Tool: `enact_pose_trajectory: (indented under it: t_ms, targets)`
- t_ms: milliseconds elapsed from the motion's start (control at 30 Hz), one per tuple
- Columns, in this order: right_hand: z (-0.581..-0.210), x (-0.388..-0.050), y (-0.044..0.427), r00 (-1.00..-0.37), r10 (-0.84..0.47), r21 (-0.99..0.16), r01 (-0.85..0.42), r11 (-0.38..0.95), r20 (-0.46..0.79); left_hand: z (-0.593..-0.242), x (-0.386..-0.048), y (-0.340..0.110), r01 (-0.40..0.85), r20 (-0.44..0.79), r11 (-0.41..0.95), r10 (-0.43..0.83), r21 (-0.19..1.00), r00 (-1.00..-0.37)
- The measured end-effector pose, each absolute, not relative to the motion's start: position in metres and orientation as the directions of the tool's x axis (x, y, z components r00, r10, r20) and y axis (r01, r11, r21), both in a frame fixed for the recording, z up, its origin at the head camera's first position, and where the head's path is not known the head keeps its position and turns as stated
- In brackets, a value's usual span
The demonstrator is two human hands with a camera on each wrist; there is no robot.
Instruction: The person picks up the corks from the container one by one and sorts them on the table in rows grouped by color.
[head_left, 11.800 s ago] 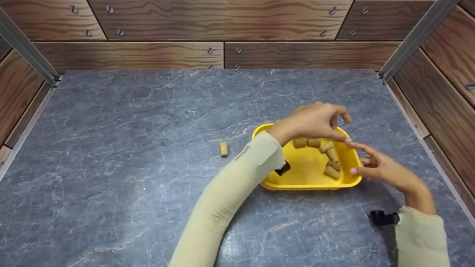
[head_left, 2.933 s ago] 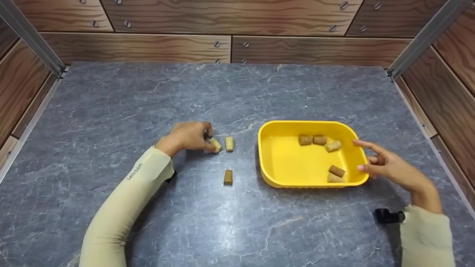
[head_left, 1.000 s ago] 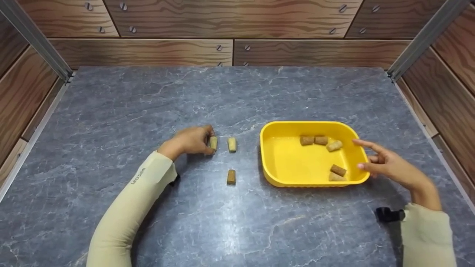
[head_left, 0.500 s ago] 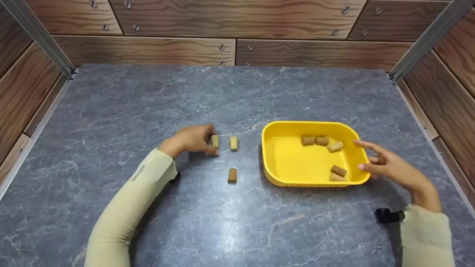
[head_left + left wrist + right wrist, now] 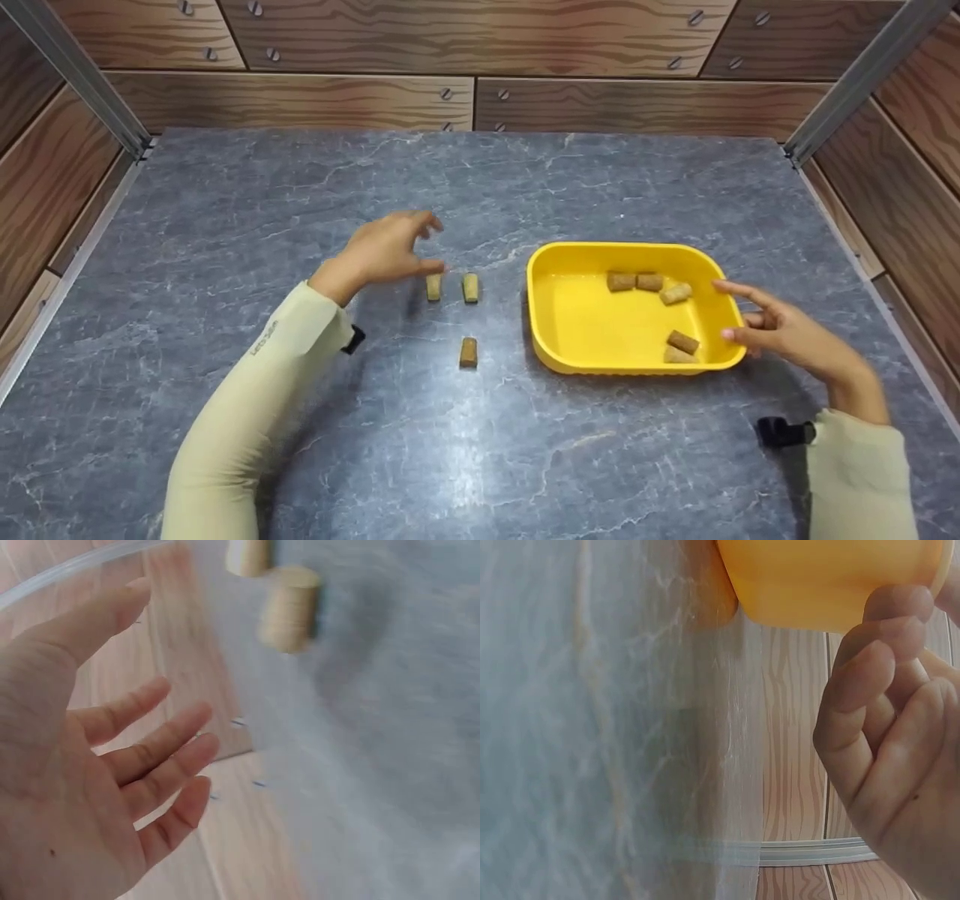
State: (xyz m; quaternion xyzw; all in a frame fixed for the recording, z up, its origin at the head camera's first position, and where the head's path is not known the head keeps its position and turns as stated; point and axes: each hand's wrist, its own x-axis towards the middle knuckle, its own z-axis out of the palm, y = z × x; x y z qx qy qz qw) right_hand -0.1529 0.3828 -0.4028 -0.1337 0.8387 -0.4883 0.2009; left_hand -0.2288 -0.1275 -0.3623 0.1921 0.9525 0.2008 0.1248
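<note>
My left hand (image 5: 386,247) hovers with spread fingers just above and behind a pale tapered cork (image 5: 433,287) on the table, holding nothing. In the left wrist view the palm (image 5: 82,787) is bare and two blurred corks (image 5: 291,611) lie beyond the thumb. A second pale cork (image 5: 470,288) stands to the right of the first, and a browner cork (image 5: 468,352) lies nearer the front. My right hand (image 5: 795,334) grips the right rim of a yellow plastic tub (image 5: 574,369), its other fingers curled against the outer wall. Several corks (image 5: 620,282) lie inside the tub.
The table is a grey marbled surface (image 5: 300,195). Wood-patterned panels (image 5: 480,37) enclose it at the back and sides, with metal corner posts (image 5: 847,90). Black wrist cameras (image 5: 784,433) sit on both sleeves.
Earlier, corks went from the tub to the table. Within the last half second my left hand let go of the left pale cork and rose away from it. The right hand stays on the tub.
</note>
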Motion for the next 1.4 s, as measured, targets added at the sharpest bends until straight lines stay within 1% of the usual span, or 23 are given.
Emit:
enact_pose_trajectory:
  t_ms: [100,200,400,500,667,900,1033,1267,1400]
  targets:
    - [-0.402,-0.154,0.383,-0.889,-0.407,-0.866,-0.024,0.499,-0.21,-0.346,-0.229,-0.115,0.367,-0.083,0.819,0.444,0.441,-0.892]
    - [-0.402,-0.155,0.382,-0.888,-0.406,-0.865,-0.019,0.502,-0.216,-0.331,-0.229,-0.099,0.419,-0.03,0.794,0.48,0.441,-0.877]
    - [-0.403,-0.155,0.379,-0.878,-0.42,-0.877,-0.002,0.481,-0.229,-0.313,-0.229,-0.065,0.519,0.033,0.725,0.568,0.452,-0.822]
    - [-0.404,-0.156,0.377,-0.878,-0.419,-0.874,0.001,0.486,-0.233,-0.312,-0.23,-0.048,0.556,0.031,0.694,0.612,0.457,-0.79]
    - [-0.404,-0.157,0.375,-0.876,-0.42,-0.871,-0.002,0.492,-0.236,-0.317,-0.233,-0.019,0.565,-0.018,0.639,0.67,0.522,-0.742]
    - [-0.402,-0.156,0.377,-0.88,-0.416,-0.875,-0.003,0.484,-0.228,-0.324,-0.238,0.023,0.61,-0.024,0.512,0.777,0.605,-0.629]
    - [-0.403,-0.156,0.377,-0.88,-0.416,-0.876,0.0,0.483,-0.229,-0.325,-0.239,0.04,0.606,-0.026,0.45,0.816,0.656,-0.578]
    - [-0.405,-0.154,0.381,-0.877,-0.43,-0.887,-0.01,0.463,-0.215,-0.309,-0.238,0.067,0.621,-0.03,0.428,0.837,0.656,-0.546]
    - [-0.405,-0.153,0.383,-0.876,-0.432,-0.891,-0.006,0.454,-0.214,-0.303,-0.235,0.085,0.641,-0.017,0.399,0.857,0.656,-0.515]
